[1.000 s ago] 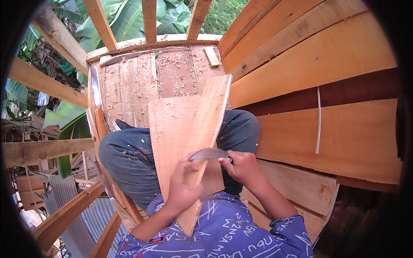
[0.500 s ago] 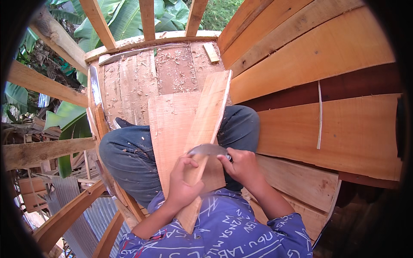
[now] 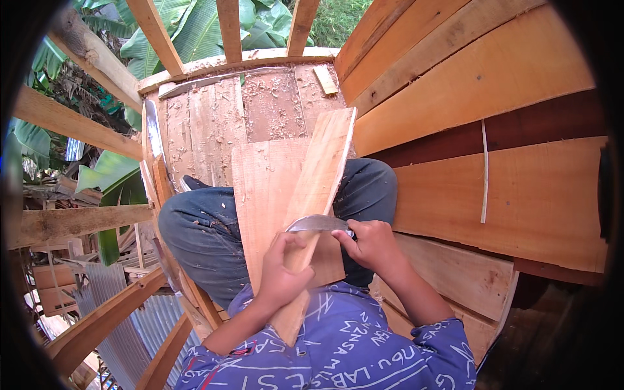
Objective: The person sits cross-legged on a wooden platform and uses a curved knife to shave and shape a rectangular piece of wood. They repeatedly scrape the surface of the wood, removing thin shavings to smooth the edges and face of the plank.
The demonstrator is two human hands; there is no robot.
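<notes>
A narrow wooden plank [image 3: 323, 162] slants across my lap, its lower end against my shirt. My left hand [image 3: 286, 276] is closed around the plank's near part, fingers curled over its edge. My right hand [image 3: 374, 246] grips a knife [image 3: 318, 223] with a curved metal blade; the handle is mostly hidden in the fist. The blade lies crosswise over the plank, just above my left hand, its tip near the left fingers. Beneath the plank, a wider board [image 3: 263, 182] rests between my thighs.
Wood shavings cover the plank floor [image 3: 214, 120] ahead. A long blade [image 3: 153, 130] leans along the left side, and a small wood block [image 3: 325, 80] lies at the far end. Wooden slats [image 3: 78, 127] stand at left; a board wall [image 3: 481, 84] rises at right.
The knife blade, blurred by motion before, now shows sharply across the plank. The whole scene has shifted slightly right in view. Both hands keep their holds.
</notes>
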